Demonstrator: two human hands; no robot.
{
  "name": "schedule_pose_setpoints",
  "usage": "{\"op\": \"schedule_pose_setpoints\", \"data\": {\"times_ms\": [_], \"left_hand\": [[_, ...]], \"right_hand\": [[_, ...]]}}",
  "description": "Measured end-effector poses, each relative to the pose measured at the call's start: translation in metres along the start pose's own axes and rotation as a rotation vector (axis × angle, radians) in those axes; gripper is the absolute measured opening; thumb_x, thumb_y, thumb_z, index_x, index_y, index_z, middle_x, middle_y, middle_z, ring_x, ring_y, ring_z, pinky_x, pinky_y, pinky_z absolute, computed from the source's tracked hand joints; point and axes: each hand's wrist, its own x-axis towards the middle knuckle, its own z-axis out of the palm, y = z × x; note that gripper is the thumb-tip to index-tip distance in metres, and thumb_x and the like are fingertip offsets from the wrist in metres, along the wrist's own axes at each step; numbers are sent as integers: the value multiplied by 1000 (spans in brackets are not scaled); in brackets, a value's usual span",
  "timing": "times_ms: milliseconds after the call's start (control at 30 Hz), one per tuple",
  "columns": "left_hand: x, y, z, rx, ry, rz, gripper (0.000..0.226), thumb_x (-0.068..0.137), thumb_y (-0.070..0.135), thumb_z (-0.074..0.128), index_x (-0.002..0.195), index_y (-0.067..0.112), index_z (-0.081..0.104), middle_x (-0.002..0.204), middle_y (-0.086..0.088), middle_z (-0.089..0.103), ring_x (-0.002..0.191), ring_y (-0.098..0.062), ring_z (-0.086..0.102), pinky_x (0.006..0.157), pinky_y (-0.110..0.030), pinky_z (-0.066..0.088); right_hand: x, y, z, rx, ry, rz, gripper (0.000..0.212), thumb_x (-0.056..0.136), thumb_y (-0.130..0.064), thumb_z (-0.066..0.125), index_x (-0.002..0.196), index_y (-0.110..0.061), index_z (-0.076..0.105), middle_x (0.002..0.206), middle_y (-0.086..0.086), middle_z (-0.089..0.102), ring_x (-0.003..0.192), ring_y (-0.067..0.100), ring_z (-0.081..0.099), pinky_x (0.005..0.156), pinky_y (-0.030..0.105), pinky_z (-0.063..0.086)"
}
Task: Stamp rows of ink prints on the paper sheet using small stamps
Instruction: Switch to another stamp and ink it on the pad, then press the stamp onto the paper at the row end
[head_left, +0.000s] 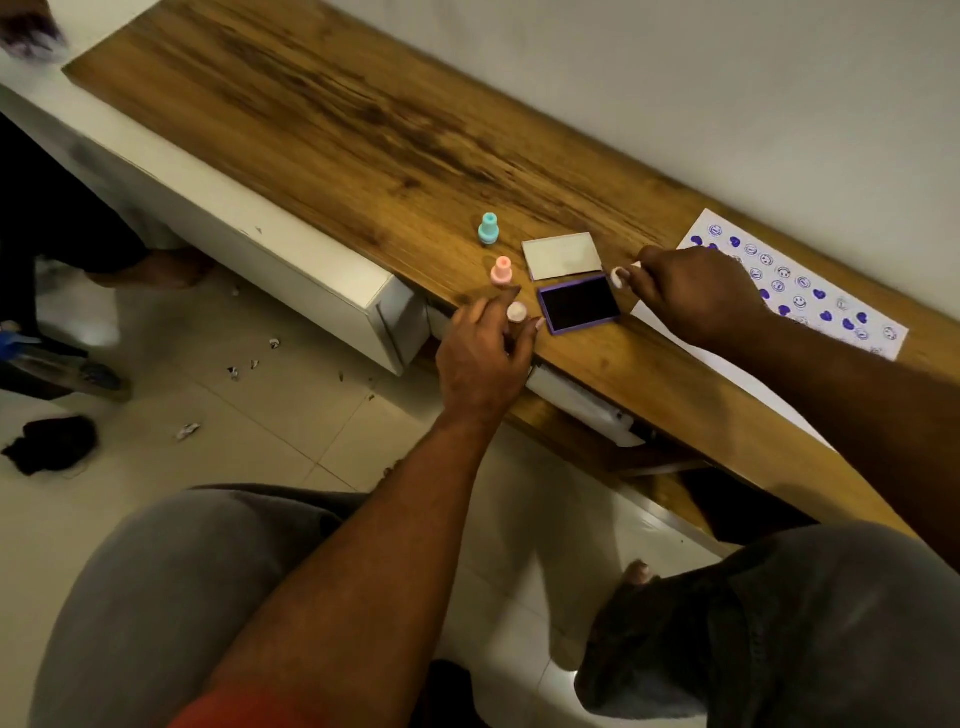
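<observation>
step: re-inking, by the look of it.
right hand (691, 299): clamped on a white stamp (620, 276), held just beside the pad (579, 304).
left hand (483, 353): fingers curled round a pale stamp (517, 312) at the pad's left edge.
lid (562, 255): laid just behind the pad.
sheet (841, 312): on the desk (363, 130), far right, partly under the right hand; purple hearts and smileys already printed.
spares: teal stamp (488, 228) and pink stamp (502, 270), upright, left of the lid.
next: stamp face to be pressed flat on the pad, then set on a free spot in line with the row.
</observation>
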Motion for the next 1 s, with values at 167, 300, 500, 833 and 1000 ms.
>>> {"op": "schedule_pose_setpoints", "data": {"times_ms": [167, 300, 500, 833, 1000], "left_hand": [[21, 38, 11, 239, -137, 117, 71, 94, 66, 63, 150, 22, 56, 128, -5, 71, 116, -23, 66, 87, -35, 51], [32, 50, 19, 373, -252, 54, 67, 91, 66, 68, 145, 28, 58, 123, -2, 72, 110, -24, 69, 84, -38, 55], [33, 55, 22, 399, -247, -42, 58, 86, 62, 77, 134, 32, 65, 119, 3, 73, 106, -20, 71, 78, -34, 54], [41, 60, 18, 418, -296, -115, 51, 86, 58, 80, 127, 31, 68, 118, 3, 73, 106, -20, 70, 78, -34, 52], [39, 63, 13, 346, -299, -113, 53, 85, 60, 78, 126, 28, 67, 116, 1, 73, 104, -22, 69, 82, -36, 53]], "right_hand": [[-8, 0, 13, -50, -97, 39, 54, 107, -57, 27, 104, -14, 60, 66, -1, 48, 56, 14, 44, 49, 27, 23], [1, -13, 8, -91, -117, -37, 51, 108, -54, 31, 109, -13, 61, 78, 10, 62, 64, 22, 50, 56, 32, 36], [26, -28, -48, -164, 260, 18, 63, 107, -59, 26, 97, -8, 61, 75, 20, 63, 64, 39, 56, 56, 35, 31], [4, -56, 40, -272, -135, 127, 38, 108, -42, 43, 121, -10, 60, 102, 12, 72, 86, 34, 70, 65, 36, 43], [17, -69, 31, -379, -280, 163, 32, 100, -32, 62, 125, -11, 61, 114, 10, 71, 99, 31, 70, 75, 37, 45]]}}
